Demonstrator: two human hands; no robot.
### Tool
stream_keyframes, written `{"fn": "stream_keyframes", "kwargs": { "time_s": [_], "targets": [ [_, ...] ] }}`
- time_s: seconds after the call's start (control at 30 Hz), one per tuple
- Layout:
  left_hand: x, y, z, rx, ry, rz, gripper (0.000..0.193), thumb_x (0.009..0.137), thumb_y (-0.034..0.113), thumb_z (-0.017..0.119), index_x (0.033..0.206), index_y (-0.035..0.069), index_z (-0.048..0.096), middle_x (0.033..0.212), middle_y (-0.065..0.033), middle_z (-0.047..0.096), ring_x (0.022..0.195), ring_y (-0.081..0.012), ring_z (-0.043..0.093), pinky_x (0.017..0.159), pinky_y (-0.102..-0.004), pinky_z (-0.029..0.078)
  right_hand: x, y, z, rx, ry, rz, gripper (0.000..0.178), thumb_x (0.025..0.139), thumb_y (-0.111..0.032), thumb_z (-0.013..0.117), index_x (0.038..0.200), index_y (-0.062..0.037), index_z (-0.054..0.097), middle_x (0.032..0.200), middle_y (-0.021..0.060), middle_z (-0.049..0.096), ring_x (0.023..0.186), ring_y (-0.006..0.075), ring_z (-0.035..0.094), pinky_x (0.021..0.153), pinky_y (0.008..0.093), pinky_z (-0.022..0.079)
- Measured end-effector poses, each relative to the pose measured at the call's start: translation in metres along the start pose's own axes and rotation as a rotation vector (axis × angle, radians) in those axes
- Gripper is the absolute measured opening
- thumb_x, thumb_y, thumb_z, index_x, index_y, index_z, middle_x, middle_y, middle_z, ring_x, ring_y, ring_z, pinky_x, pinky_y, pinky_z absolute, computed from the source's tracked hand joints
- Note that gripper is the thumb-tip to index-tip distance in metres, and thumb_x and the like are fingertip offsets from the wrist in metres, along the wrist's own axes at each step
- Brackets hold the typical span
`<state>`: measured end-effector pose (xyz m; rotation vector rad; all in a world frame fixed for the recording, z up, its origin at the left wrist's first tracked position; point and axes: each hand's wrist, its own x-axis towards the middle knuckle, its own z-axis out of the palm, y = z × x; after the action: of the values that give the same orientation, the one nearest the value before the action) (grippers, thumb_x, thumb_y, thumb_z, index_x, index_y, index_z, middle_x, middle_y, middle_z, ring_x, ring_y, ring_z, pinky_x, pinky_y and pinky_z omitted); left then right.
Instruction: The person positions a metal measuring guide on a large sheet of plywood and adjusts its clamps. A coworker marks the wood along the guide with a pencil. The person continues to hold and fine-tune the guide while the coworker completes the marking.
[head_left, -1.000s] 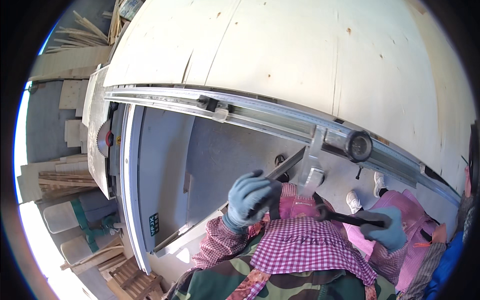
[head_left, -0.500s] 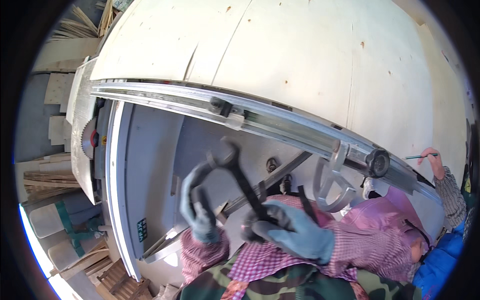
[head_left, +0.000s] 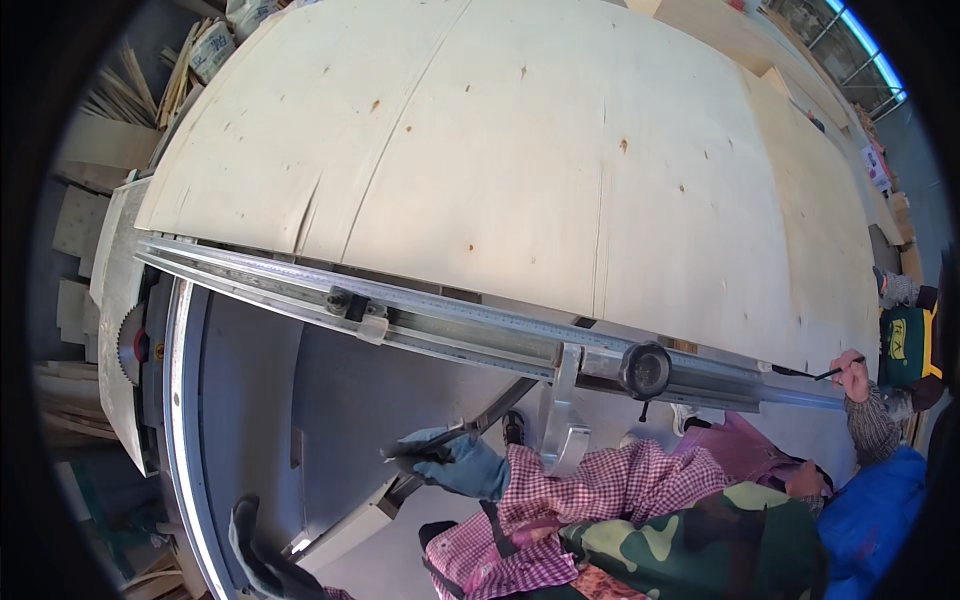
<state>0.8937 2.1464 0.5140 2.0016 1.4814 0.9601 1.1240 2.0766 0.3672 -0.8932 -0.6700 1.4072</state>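
My right hand, in a blue glove with dark fingers, grips a dark metal open-end wrench, seen nearly edge-on below the aluminium fence rail. Its jaws are hard to make out from this angle. At the lower left, my left hand, in the same kind of glove, is held up with its fingers extended and holds nothing. It is near the pale metal edge of the saw's sliding table. A clamp-like metal stop with a round black knob sits on the rail, right of my right hand.
A large plywood sheet spreads beyond the rail. At the left, a toothed circular saw blade stands exposed. A co-worker's hand holds a thin pencil-like stick at the sheet's right corner. Wood offcuts are stacked at far left.
My left hand has moved away from the wrench, down and to the left. My right hand has turned the wrench from upright to nearly edge-on. The view has shifted, showing more of the plywood.
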Motion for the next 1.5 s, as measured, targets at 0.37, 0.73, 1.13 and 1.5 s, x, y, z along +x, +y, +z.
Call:
{"fn": "stream_keyframes", "kwargs": {
  "time_s": [0.37,0.73,1.13,1.5],
  "targets": [
    [-0.096,-0.029,-0.109,0.033,0.649,-0.199,0.036,0.103,0.019,0.049,0.132,-0.001,0.055,0.131,-0.0169,0.059,0.122,-0.0313,0.056,0.109,-0.0437,0.04,0.02,0.005,-0.018,0.804,0.234,-0.037,0.022,0.098,-0.012,0.054,0.118,-0.0033,0.059,0.12,0.0114,0.058,0.093,0.0155,0.06,0.078,0.0215,0.052],
    [-0.085,-0.046,0.005,-0.469,0.102,-0.257,0.031,0.102,0.01,0.05,0.129,-0.004,0.055,0.125,-0.0149,0.062,0.113,-0.0242,0.061,0.103,-0.0358,0.045,-0.004,-0.022,0.025,-0.357,0.156,-0.409,0.065,0.094,-0.001,0.052,0.153,-0.0171,0.032,0.157,0.0021,0.034,0.136,0.0189,0.039,0.108,0.0327,0.038],
    [0.205,-0.043,0.132,0.014,-0.513,0.713,0.047,0.082,-0.001,0.063,0.129,0.007,0.06,0.131,-0.0125,0.059,0.128,-0.0351,0.049,0.111,-0.0473,0.036,0.053,-0.037,0.029,0.054,0.336,-0.097,0.038,0.096,0.01,0.045,0.132,-0.0013,0.051,0.126,0.0113,0.061,0.102,0.0144,0.063,0.086,0.0266,0.052],
    [0.28,-0.087,0.235,-0.065,-1.075,1.011,0.068,0.067,0.036,0.08,0.127,0.012,0.058,0.136,-0.0097,0.055,0.134,-0.0311,0.046,0.118,-0.0545,0.023,0.132,-0.026,0.065,0.001,0.676,0.145,0.028,0.092,0.009,0.04,0.113,-0.0003,0.056,0.11,0.0139,0.066,0.077,0.0191,0.072,0.057,0.024,0.055]
  ]
}}
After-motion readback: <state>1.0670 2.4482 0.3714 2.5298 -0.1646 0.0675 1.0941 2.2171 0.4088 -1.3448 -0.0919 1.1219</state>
